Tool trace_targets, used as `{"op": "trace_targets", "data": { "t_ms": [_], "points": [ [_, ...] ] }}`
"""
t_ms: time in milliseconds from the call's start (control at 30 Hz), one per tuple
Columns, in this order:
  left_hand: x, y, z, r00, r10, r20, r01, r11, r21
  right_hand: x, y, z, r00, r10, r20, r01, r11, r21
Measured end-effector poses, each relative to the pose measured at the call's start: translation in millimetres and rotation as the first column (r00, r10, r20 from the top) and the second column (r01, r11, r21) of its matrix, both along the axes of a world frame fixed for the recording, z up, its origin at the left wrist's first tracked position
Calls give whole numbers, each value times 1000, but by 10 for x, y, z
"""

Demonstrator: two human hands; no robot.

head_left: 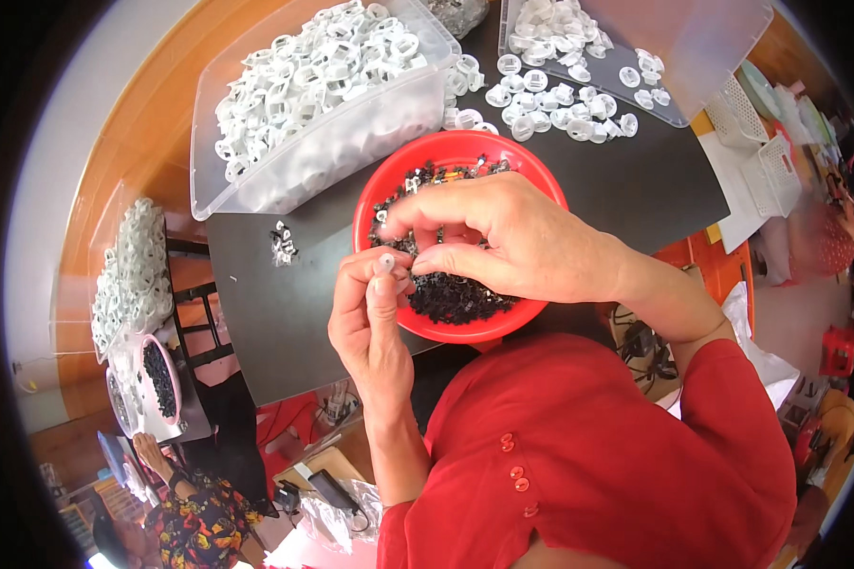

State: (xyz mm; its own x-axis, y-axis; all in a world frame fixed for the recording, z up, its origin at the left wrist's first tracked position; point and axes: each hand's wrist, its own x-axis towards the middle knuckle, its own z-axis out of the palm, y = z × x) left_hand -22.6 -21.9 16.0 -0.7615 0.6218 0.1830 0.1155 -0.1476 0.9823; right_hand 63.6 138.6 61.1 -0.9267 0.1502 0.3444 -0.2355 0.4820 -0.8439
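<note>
My left hand (375, 322) is closed, thumb and fingers pinching a small whitish plastic piece (387, 262) at the near left rim of a red bowl (554, 180). Over the bowl, my right hand (512, 232) is bent with its thumb beside the left fingertips. Its forefinger is blurred and stands apart from the thumb; no object shows between them. The other right fingers curl under the palm, partly hidden. Many small black parts (455, 299) fill the bowl, mixed with some white and silvery ones.
A clear bin (318, 166) heaped with white plastic pieces stands behind the bowl on the dark table (275, 322). Loose white round pieces (565, 114) lie by a second clear bin (721, 38). A small cluster of parts (283, 244) lies left. A co-worker's hand (149, 450) is lower left.
</note>
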Motion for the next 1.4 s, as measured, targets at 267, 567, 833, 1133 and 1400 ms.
{"op": "trace_targets", "data": {
  "t_ms": [267,567,833,1133,1400],
  "points": [
    [-17,25,-50,992,-106,62,105,994,27,-83,42,-132,995,48,-82,-55,995,-85],
    [-34,64,-95,937,-190,294,140,973,184,32,75,-83,992,-26,127,62,956,-287],
    [-135,14,23,981,-196,16,195,981,23,-54,236,100,990,59,126,-42,990,-134],
    [-161,-1,-5,961,-273,45,271,962,42,-48,273,53,951,242,193,-249,969,12],
    [-52,97,-71,785,-317,533,142,928,343,21,86,-187,1000,-7,12,9,992,-128]
  ]
}}
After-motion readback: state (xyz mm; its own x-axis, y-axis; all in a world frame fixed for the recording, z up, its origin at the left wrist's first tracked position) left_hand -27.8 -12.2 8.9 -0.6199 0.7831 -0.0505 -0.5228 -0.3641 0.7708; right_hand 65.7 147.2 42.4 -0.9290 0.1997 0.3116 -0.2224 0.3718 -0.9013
